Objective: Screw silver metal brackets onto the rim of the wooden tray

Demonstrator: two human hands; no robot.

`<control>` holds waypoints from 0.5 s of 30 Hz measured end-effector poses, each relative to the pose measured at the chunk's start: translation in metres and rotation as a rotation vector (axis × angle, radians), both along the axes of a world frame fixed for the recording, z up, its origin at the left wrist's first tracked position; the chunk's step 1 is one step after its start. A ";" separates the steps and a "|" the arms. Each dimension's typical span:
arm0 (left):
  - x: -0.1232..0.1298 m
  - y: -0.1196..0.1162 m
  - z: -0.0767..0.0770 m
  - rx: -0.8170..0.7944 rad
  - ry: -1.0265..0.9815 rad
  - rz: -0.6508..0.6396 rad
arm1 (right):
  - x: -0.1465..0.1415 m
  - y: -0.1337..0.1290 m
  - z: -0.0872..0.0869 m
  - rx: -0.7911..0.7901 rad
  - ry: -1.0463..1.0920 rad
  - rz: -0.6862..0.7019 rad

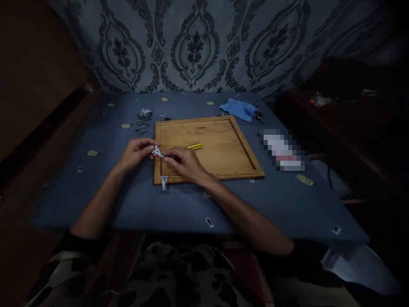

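Plainly, the metal fitting (157, 151) between the fingers (174, 152) looks silvery and slender.

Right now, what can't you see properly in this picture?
All in the head view:
Item right of the wooden board: masked by pixel blocks.
Shiny piece: too small for detail, partly covered by the left hand and right hand.
Yellow tool: left end, apparently behind the right hand.

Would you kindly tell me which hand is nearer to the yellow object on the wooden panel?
Right. The right hand is just below-left of the yellow object in view; the left hand is farther off, by the left edge of the wooden panel.
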State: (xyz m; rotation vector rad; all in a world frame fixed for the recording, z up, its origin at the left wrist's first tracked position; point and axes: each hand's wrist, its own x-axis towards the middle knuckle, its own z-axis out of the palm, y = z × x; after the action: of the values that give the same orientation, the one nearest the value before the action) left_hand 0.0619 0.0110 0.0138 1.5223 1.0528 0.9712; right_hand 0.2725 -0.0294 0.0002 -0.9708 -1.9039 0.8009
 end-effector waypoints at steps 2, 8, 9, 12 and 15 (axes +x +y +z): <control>0.004 -0.003 0.003 -0.012 0.010 -0.034 | -0.003 -0.003 0.002 -0.039 0.040 0.029; 0.010 -0.009 0.006 -0.009 -0.005 -0.105 | -0.005 -0.015 0.005 -0.197 0.094 0.098; 0.011 -0.010 0.006 -0.008 -0.004 -0.117 | -0.004 -0.017 0.006 -0.220 0.098 0.097; 0.014 -0.011 0.003 0.000 0.091 -0.139 | 0.000 -0.024 0.006 -0.281 0.117 0.087; 0.018 -0.014 0.004 0.018 0.141 -0.135 | 0.005 -0.034 0.006 -0.337 0.163 0.066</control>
State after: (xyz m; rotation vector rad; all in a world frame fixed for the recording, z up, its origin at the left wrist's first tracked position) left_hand 0.0797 -0.0029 0.0179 1.6733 1.0274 0.7913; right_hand 0.2774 -0.0631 0.0065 -1.0103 -1.6996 1.2303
